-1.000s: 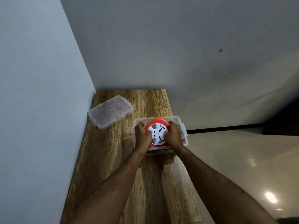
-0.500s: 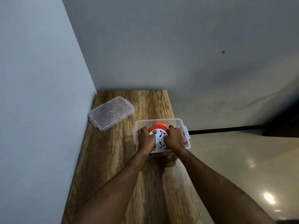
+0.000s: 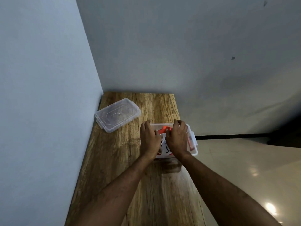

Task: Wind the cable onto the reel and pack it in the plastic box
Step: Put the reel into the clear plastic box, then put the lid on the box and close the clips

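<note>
Head view is showing 2 hands over the plastic box (image 3: pixel 193 141): left hand (image 3: pixel 149 141) and right hand (image 3: pixel 177 139) hovering with fingers loosely curled above the orange reel (image 3: pixel 164 130); whether they are touching it, I cannot tell.

head cam | faces fwd+down | close over table (image 3: pixel 114 160) | single view

1. A narrow wooden table (image 3: pixel 114 168) with a strong brown grain stands in a corner, its left edge and far end against the walls
2. The left wall (image 3: pixel 40 95) is plain and pale blue-grey
3. The back wall (image 3: pixel 179 46) is plain grey, with two small dark marks at the upper right
4. A dark skirting strip (image 3: pixel 231 136) runs along its foot to the right of the table
5. The floor (image 3: pixel 244 168) is glossy and cream, with a bright light reflection (image 3: pixel 269 207) at the lower right
</note>
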`<action>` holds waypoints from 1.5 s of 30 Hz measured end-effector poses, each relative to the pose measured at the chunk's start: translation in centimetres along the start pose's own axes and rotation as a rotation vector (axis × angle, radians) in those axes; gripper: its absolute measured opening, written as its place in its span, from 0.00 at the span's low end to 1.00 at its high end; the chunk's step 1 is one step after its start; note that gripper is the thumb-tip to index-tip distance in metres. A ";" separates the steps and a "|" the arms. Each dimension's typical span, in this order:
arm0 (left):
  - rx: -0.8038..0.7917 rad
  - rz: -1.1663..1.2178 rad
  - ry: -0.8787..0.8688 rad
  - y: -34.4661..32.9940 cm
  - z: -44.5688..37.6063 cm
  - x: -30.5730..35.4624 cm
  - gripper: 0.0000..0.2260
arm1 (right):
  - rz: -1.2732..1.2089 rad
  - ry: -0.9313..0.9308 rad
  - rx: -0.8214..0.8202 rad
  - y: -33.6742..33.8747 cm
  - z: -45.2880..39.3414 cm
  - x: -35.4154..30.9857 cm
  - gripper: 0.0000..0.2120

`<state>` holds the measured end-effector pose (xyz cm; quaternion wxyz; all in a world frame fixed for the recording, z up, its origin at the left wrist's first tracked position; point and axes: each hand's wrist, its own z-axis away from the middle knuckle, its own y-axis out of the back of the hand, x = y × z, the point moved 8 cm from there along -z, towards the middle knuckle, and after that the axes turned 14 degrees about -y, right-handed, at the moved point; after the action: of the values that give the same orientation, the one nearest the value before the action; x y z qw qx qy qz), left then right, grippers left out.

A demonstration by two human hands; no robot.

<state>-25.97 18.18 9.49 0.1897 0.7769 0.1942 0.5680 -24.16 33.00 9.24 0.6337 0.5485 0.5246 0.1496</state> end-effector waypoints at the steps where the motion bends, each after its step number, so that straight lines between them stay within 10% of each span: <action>1: 0.031 -0.014 0.000 0.8 -0.4 -0.1 0.22 | -0.003 0.014 -0.012 -0.2 -0.3 -0.6 0.19; 20: 0.339 -0.301 0.162 14.4 -6.7 -9.5 0.23 | 0.043 0.258 -0.195 -5.6 -4.7 -13.9 0.28; 45: 0.381 -0.359 0.440 11.9 -11.9 -24.4 0.23 | 0.093 0.354 -0.448 -21.2 -12.8 -19.7 0.22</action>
<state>-43.15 -3.71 -0.73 0.0916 0.6107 0.4667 0.6331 -50.90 17.32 2.99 0.6301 0.3838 0.5551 0.3842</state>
